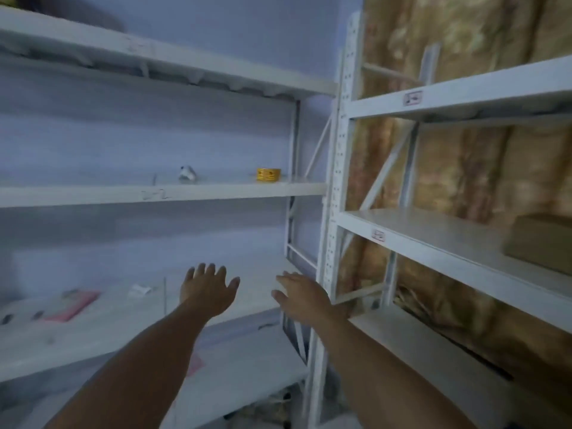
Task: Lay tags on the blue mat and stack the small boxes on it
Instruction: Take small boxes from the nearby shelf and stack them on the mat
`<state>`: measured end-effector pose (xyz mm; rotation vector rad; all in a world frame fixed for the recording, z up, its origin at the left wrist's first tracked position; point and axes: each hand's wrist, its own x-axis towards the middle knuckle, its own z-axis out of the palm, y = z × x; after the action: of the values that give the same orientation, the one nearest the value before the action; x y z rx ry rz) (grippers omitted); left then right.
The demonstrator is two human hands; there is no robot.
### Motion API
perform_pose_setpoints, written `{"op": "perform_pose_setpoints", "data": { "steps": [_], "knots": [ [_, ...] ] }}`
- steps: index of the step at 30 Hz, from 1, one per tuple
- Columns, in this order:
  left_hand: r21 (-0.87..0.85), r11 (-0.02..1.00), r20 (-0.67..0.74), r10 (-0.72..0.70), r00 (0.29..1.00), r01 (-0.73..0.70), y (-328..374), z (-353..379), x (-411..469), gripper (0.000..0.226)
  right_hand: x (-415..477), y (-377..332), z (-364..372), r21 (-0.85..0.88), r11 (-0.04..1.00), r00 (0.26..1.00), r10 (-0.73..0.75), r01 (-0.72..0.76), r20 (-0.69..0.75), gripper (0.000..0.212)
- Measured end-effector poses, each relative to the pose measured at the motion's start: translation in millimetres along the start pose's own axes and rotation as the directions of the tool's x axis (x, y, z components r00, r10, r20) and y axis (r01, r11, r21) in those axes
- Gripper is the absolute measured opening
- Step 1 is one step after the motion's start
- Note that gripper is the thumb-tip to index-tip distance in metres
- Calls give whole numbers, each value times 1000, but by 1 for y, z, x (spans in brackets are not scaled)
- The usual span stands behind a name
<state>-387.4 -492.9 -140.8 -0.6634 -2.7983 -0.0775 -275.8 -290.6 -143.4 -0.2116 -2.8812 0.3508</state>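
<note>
Both my arms reach forward toward a white metal shelf rack. My left hand (210, 289) is spread with straight fingers over the lower shelf (123, 329) and holds nothing. My right hand (301, 294) is also flat and empty, close to the rack's upright post (332, 243). A brown cardboard box (538, 243) sits on the right rack's middle shelf at the far right. No blue mat is in view. A pink flat item (74, 305) and a small white tag-like piece (140, 290) lie on the lower left shelf; the view is blurred.
A yellow tape roll (268, 174) and a small white object (187, 174) sit on the left rack's middle shelf. A second white rack (448, 243) stands at right before a beige patterned curtain (464, 168). Dark clutter lies on the floor under the racks.
</note>
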Motion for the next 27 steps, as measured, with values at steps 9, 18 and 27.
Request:
{"op": "perform_pose_setpoints", "data": {
  "steps": [9, 18, 27],
  "knots": [
    [20, 979, -128, -199, 971, 203, -138, -48, 30, 73, 116, -137, -8, -77, 983, 984, -173, 169, -41, 62],
    [-1, 981, -193, -191, 962, 195, -164, -51, 109, 74, 208, -165, -11, -130, 973, 973, -205, 191, -107, 61],
    [-25, 992, -256, -123, 959, 120, -171, -51, 238, 73, 322, -157, -29, -151, 980, 967, -160, 131, -197, 59]
  ]
}}
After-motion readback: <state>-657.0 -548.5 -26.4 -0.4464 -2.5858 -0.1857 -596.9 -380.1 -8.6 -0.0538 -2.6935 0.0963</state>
